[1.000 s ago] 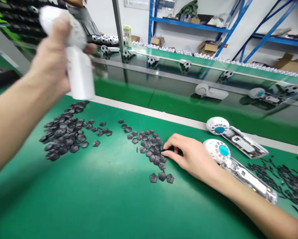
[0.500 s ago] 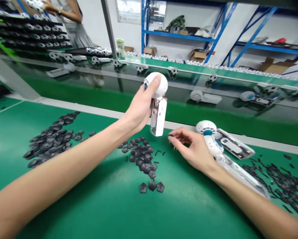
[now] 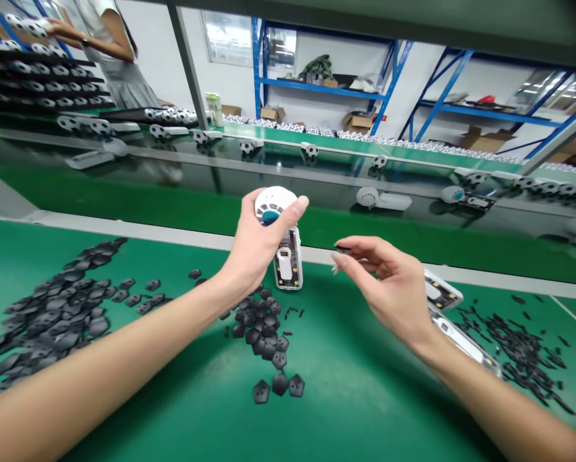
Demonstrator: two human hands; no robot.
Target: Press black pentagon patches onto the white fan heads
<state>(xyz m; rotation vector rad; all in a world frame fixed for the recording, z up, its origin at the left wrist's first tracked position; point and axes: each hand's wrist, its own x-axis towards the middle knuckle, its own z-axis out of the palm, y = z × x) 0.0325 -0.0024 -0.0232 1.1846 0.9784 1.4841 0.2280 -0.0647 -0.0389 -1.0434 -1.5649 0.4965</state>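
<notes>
While in left hand [image 3: 259, 247], white plastic housing [image 3: 288, 260]; right hand [image 3: 388, 285], black sliver [image 3: 343, 249].

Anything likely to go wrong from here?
The small black piece pinched in the right hand could slip and get lost among the loose black strips. The white device in the left hand is held above the black pentagonal pieces; dropping it could scatter them.

One camera, worn on the head of the person at the desk [image 3: 359, 410], looks forward and down from above its near edge at the left hand [image 3: 261, 240] and right hand [image 3: 388, 282], facing blue metal shelving [image 3: 326, 83] beyond the far side.
</notes>
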